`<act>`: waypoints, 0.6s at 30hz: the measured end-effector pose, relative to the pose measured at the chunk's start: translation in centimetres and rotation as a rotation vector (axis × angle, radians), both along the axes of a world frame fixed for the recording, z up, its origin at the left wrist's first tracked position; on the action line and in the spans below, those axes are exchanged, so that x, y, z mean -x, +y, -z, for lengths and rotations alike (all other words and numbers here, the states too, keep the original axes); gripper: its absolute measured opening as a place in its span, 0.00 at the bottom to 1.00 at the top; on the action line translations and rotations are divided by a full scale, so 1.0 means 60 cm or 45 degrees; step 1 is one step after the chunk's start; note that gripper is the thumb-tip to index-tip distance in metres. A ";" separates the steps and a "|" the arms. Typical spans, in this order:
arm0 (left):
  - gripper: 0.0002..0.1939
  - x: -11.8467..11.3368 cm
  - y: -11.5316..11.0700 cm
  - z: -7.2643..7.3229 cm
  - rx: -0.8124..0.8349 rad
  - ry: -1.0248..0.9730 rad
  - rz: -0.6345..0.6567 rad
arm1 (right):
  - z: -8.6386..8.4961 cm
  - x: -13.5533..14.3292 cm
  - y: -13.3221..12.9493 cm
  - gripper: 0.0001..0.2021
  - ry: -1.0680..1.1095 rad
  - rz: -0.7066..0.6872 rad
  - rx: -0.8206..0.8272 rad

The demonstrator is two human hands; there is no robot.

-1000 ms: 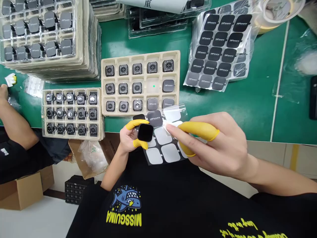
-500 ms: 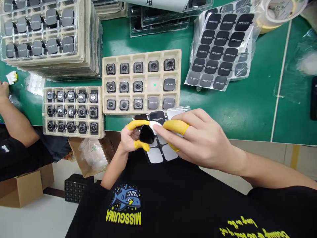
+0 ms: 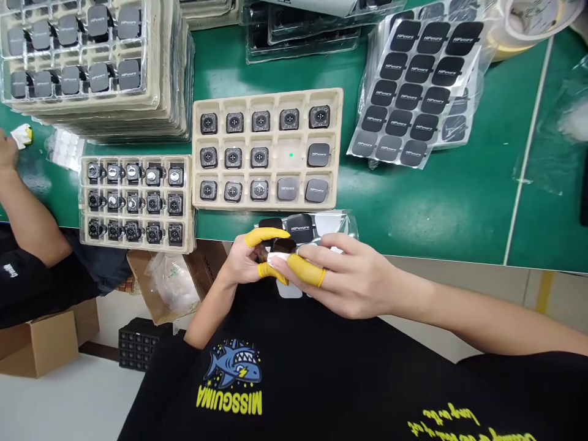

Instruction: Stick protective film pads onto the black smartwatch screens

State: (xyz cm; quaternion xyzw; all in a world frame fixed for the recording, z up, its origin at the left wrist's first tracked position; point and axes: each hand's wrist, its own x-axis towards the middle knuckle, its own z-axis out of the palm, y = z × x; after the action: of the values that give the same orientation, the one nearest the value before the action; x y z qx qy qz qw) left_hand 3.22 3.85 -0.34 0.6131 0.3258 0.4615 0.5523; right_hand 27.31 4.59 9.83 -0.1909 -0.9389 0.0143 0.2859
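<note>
A black watch case (image 3: 283, 245) is gripped in my left hand (image 3: 243, 260), between a finger and thumb in yellow finger cots. My right hand (image 3: 349, 275), also with yellow cots, pinches a small white cloth or pad (image 3: 276, 260) against the lower edge of the case. Under both hands lies a sheet of HiFuture labels (image 3: 301, 228), partly hidden and overhanging the table's front edge. Just beyond is a beige tray (image 3: 337, 147) with watch cases in its compartments; some show their sensor backs, a few bear grey labels, and one compartment holds nothing.
Stacked trays (image 3: 169, 79) stand at the back left, above a smaller filled tray (image 3: 189, 202). Label sheets (image 3: 408, 95) and tape rolls (image 3: 535, 18) are at the back right. Another person's arm (image 3: 34, 214) is at the left edge. An open carton (image 3: 202, 272) stands below the table.
The watch case has tilted, showing less of its dark face. My right hand has moved slightly down and left, taking the white piece from the case's upper right to its lower edge.
</note>
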 end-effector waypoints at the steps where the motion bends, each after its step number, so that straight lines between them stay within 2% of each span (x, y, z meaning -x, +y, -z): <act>1: 0.37 -0.001 -0.002 0.001 -0.049 0.016 0.015 | 0.000 0.002 0.001 0.15 -0.009 0.030 -0.014; 4: 0.38 -0.007 -0.005 0.001 -0.104 -0.052 -0.006 | 0.001 0.005 0.006 0.15 -0.065 0.143 -0.074; 8: 0.40 -0.003 -0.003 -0.002 0.017 -0.131 -0.163 | 0.004 -0.012 0.012 0.17 -0.161 0.261 -0.088; 11: 0.40 0.010 0.003 -0.006 0.088 -0.142 -0.206 | -0.003 -0.032 0.009 0.18 -0.159 0.279 0.024; 15: 0.41 0.013 0.012 -0.009 0.054 -0.202 -0.172 | -0.022 -0.040 -0.003 0.19 0.058 0.305 0.082; 18: 0.41 0.005 0.015 -0.012 0.043 -0.207 -0.178 | -0.028 -0.023 -0.008 0.16 0.083 0.186 0.087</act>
State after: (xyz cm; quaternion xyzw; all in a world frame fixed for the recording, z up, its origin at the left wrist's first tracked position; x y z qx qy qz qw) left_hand 2.91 4.74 0.37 0.5400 0.3294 0.5416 0.5537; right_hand 28.67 4.09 11.48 -0.2680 -0.9116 0.0315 0.3100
